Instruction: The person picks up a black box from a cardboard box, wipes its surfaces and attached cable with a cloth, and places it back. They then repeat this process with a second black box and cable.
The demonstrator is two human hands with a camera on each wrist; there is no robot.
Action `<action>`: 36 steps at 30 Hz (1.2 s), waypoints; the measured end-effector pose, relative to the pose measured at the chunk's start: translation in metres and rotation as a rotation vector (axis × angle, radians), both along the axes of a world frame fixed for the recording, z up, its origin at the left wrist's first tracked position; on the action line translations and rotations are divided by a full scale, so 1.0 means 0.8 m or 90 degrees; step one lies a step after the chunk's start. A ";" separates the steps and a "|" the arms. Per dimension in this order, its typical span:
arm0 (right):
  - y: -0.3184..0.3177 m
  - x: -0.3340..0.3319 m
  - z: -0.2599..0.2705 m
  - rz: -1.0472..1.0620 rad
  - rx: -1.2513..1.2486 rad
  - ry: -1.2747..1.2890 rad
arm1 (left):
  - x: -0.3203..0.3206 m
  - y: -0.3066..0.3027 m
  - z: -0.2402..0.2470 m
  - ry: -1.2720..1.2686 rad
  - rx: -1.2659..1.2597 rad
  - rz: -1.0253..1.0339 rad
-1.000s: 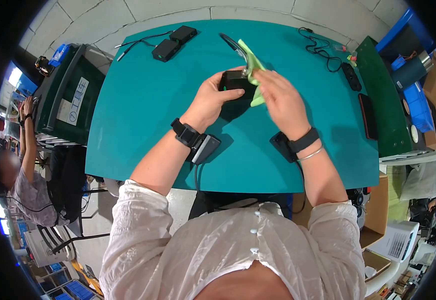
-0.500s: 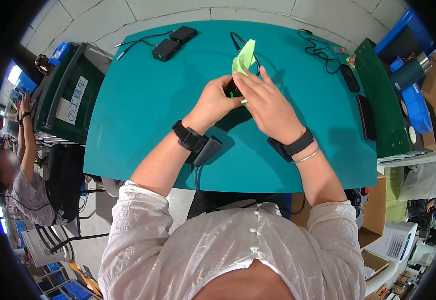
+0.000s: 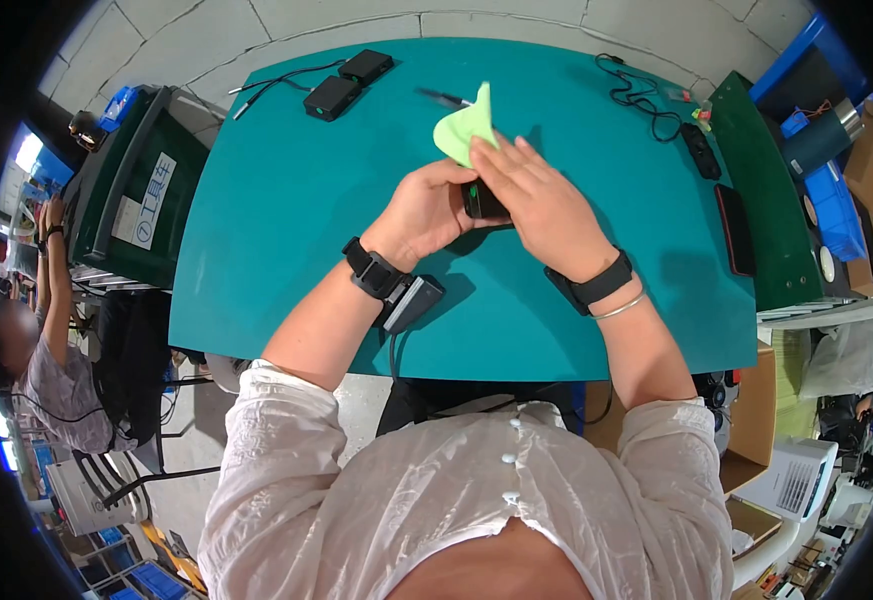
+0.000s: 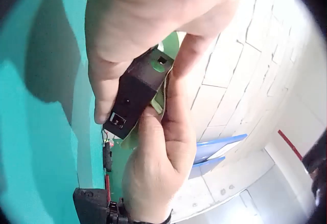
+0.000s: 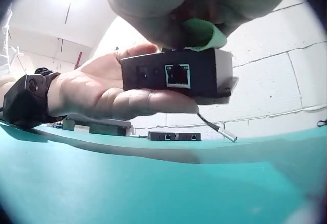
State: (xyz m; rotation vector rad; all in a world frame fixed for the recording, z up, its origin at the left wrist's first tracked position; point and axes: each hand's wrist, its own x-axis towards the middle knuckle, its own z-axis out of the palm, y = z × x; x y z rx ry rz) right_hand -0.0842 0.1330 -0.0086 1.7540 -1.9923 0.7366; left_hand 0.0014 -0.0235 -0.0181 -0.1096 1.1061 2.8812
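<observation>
My left hand [image 3: 424, 208] holds a small black box [image 5: 207, 75] above the table, its fingers stretched beneath the box in the right wrist view. An Ethernet port [image 5: 177, 75] and a smaller socket show on one face; a green mark [image 4: 157, 67] is on another. My right hand [image 3: 553, 218] pinches a light green cloth [image 3: 466, 128] against the box, thumb and fingers about the cloth in the left wrist view. Part of the cloth sticks up beyond the fingertips. A black cable with a metal plug [image 5: 228, 134] hangs past the box. My right hand hides much of the box from above.
Two similar black boxes [image 3: 334, 98] with cables lie at the back left of the green table [image 3: 286, 220]. On the right are a coiled black cable [image 3: 644, 100], a power strip [image 3: 701, 153] and a phone [image 3: 735, 232]. Another person [image 3: 61, 380] is at far left.
My right hand has moved left over the box with the cloth, which now bends to the left. The box has turned in my left hand, and its cable has swung left.
</observation>
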 end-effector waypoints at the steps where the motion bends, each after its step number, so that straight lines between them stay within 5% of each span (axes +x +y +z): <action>1: 0.001 -0.001 0.001 0.000 0.000 0.000 | 0.000 -0.001 -0.005 -0.009 0.026 -0.011; 10: 0.027 -0.018 0.022 0.249 -0.040 -0.100 | -0.005 -0.016 -0.004 0.044 0.228 -0.074; 12: 0.035 -0.032 0.021 0.244 -0.091 -0.177 | -0.007 -0.010 -0.008 0.001 -0.002 0.045; 14: 0.044 -0.052 0.011 0.229 -0.122 -0.197 | -0.007 -0.013 -0.010 0.008 0.058 0.041; 16: 0.047 -0.059 0.003 -0.067 -0.283 -0.306 | -0.001 -0.011 0.005 0.036 0.117 -0.039; 17: 0.049 -0.059 0.001 -0.066 -0.331 -0.506 | -0.001 -0.011 0.006 0.040 0.085 -0.038; 20: 0.030 -0.037 0.013 0.045 -0.274 -0.396 | -0.004 -0.009 0.001 0.048 0.064 -0.070; 22: 0.012 -0.018 0.013 0.050 -0.098 -0.177 | -0.005 -0.009 -0.001 0.055 0.052 -0.096; 25: 0.010 -0.007 0.009 0.024 -0.062 -0.136 | -0.006 -0.012 -0.002 0.028 0.024 -0.052; 30: 0.019 -0.004 0.020 0.216 0.005 -0.111 | -0.004 -0.023 -0.007 -0.008 0.006 0.015; 34: 0.012 -0.002 0.012 0.246 0.019 -0.077 | -0.011 -0.042 -0.038 0.046 0.180 -0.123; 36: 0.014 -0.012 0.012 0.217 -0.006 -0.070 | -0.010 -0.031 -0.025 -0.041 0.063 0.015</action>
